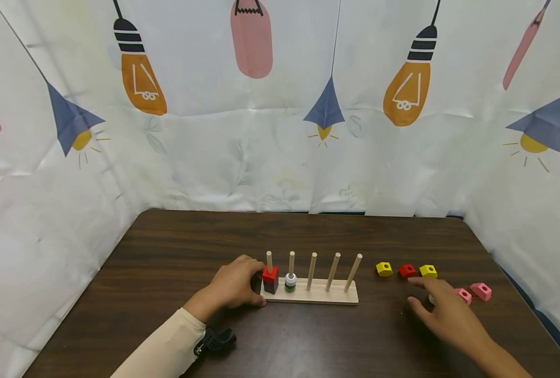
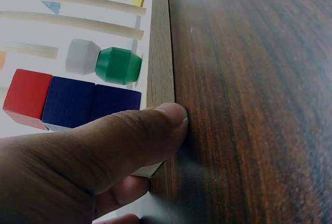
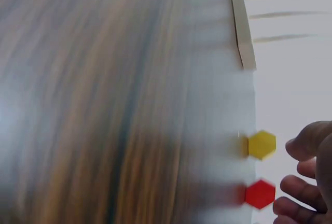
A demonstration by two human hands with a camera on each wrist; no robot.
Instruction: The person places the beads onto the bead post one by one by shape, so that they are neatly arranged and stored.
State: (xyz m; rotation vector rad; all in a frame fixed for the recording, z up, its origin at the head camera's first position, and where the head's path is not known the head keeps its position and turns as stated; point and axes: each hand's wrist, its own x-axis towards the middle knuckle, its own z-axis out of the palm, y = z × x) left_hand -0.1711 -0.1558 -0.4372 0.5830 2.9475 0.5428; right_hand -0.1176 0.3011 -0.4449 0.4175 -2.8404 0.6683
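Pale-wood peg board (image 1: 324, 298) on table (image 1: 308, 336); left hand (image 1: 234, 283) at board's 9 o'clock, thumb and fingers pinching that end. Leftmost peg (image 1: 269, 259) carries red-topped cube stack (image 1: 270, 280); next, white and green beads (image 1: 291, 282). Right hand (image 1: 445, 311) at board's 3 o'clock, thumb spread from fingers; yellow blocks (image 1: 428, 271), red block (image 1: 407, 271) toward hand's 10 to 11 o'clock, pink blocks (image 1: 481, 291) at 2.
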